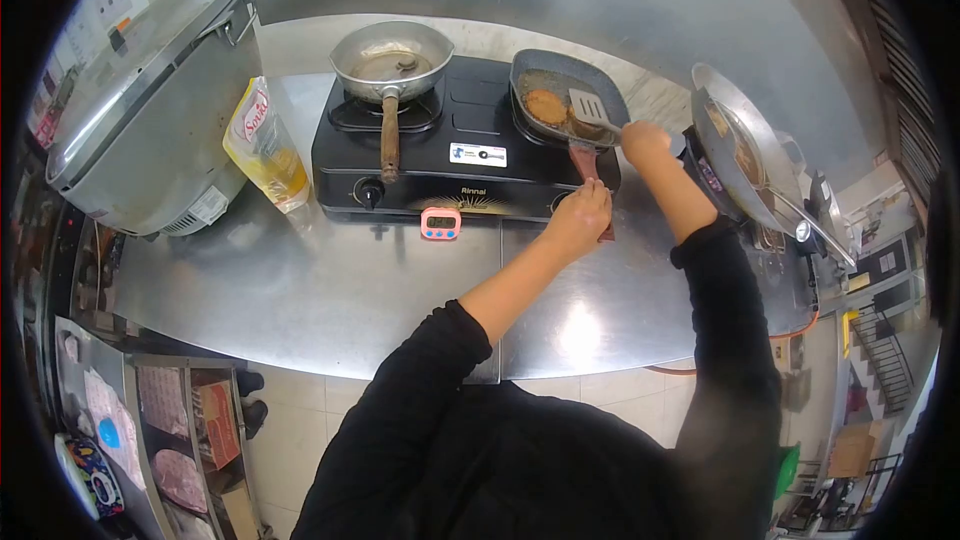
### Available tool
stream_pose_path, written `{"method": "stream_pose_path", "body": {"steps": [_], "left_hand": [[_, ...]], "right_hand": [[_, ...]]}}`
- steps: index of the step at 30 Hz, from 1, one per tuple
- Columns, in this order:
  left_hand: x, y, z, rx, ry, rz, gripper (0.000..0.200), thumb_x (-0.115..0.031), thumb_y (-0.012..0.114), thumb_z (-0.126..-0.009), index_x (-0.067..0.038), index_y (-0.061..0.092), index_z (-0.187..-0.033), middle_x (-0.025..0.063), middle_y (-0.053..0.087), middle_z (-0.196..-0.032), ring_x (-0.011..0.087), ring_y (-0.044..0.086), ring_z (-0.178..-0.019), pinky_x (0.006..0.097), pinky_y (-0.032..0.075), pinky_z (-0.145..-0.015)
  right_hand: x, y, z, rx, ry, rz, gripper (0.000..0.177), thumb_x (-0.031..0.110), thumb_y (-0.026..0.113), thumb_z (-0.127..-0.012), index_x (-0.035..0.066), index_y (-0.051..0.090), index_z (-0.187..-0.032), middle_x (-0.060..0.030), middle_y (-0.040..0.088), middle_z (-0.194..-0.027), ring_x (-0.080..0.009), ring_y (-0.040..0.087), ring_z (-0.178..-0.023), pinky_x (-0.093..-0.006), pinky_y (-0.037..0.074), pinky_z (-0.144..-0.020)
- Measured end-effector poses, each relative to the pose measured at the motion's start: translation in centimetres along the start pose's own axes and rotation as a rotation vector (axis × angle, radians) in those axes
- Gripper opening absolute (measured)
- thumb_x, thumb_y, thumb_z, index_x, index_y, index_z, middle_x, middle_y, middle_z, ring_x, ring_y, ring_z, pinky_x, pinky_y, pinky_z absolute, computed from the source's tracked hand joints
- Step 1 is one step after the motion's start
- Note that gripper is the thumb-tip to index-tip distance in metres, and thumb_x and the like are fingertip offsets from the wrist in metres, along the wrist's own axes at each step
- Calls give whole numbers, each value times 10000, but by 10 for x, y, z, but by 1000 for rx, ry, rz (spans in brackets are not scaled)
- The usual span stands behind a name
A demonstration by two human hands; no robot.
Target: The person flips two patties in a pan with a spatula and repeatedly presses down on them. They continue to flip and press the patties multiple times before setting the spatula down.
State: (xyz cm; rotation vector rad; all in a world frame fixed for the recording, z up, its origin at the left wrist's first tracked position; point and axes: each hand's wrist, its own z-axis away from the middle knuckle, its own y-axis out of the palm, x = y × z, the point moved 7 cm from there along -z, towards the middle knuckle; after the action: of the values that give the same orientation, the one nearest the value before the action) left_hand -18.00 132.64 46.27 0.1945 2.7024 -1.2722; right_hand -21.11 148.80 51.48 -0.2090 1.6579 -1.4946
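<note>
My left hand (580,218) is closed at the handle (584,162) of a square grey frying pan (590,64), which sits on the right burner of a black two-burner gas stove (475,105). In the pan lie a round browned patty (546,106) and a second brown piece, partly hidden under a slotted spatula (588,106). Closed round the spatula's handle, my right hand (645,143) is just right of the pan, and the spatula blade reaches over the food.
On the left burner stands a metal saucepan (392,48) with a wooden handle. A pink timer (440,224) is at the stove's front. Further left are an oil pouch (265,145) and a large metal cooker (150,120). A wok (745,140) with a strainer stands at right.
</note>
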Motion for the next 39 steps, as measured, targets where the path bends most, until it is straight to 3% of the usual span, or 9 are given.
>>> {"method": "stream_pose_path", "body": {"steps": [9, 12, 15, 18, 27, 30, 33, 39], "left_hand": [[3, 2, 0, -31, -7, 18, 754, -197, 802, -475, 87, 521, -1114, 217, 521, -1165, 317, 525, -1103, 333, 456, -918], [1, -3, -1, -21, -4, 9, 747, -202, 798, -484, 85, 523, -1117, 213, 525, -1166, 312, 525, -1107, 331, 458, -915], [2, -4, -2, -19, -6, 4, 733, -209, 795, -497, 80, 527, -1115, 207, 531, -1161, 305, 524, -1111, 330, 461, -909], [1, 0, 2, -11, -8, -29, 702, -214, 791, -514, 76, 535, -1099, 199, 538, -1149, 303, 524, -1112, 331, 467, -899], [0, -7, -1, -56, 16, -20, 638, -204, 768, -533, 72, 549, -1066, 200, 548, -1118, 311, 542, -1087, 338, 473, -881], [0, -8, -2, -28, 6, 0, 620, -193, 762, -541, 65, 551, -1063, 199, 550, -1117, 308, 546, -1083, 340, 473, -883], [0, -7, -3, -6, 1, -4, 612, -191, 761, -545, 63, 551, -1060, 195, 552, -1117, 305, 549, -1080, 339, 474, -884], [-1, -6, -3, -7, 9, -42, 618, -186, 760, -532, 66, 550, -1056, 195, 555, -1112, 308, 550, -1078, 335, 474, -885]], "right_hand": [[6, 29, 8, -81, 123, -92, 225, 149, 583, -796, 73, 671, -989, -118, 658, -1027, -274, 638, -956, -370, 542, -701], [-8, 5, 9, 0, -42, 25, 236, 138, 521, -839, 59, 602, -1046, -130, 652, -1009, -291, 636, -946, -369, 523, -755], [-5, 9, 9, -51, -30, -12, 231, 148, 576, -800, 71, 667, -998, -121, 651, -1043, -262, 639, -956, -385, 548, -684], [5, 25, 18, -86, 61, -70, 236, 144, 583, -796, 80, 673, -1005, -115, 652, -1046, -264, 638, -960, -389, 540, -711], [-12, 4, 8, 98, -42, 38, 224, 145, 523, -833, 60, 626, -1012, -118, 653, -1008, -280, 629, -971, -392, 523, -756], [-3, 25, 6, -5, 26, -55, 237, 130, 616, -768, 66, 681, -987, -118, 650, -1054, -258, 632, -977, -375, 540, -713], [-8, 29, 7, -130, 1, -70, 204, 134, 514, -831, 54, 663, -944, -132, 663, -953, -292, 637, -943, -393, 524, -752], [-13, 3, -10, 9, -82, 37, 264, 131, 499, -848, 53, 595, -1082, -130, 646, -1030, -300, 626, -970, -393, 517, -782]]}}
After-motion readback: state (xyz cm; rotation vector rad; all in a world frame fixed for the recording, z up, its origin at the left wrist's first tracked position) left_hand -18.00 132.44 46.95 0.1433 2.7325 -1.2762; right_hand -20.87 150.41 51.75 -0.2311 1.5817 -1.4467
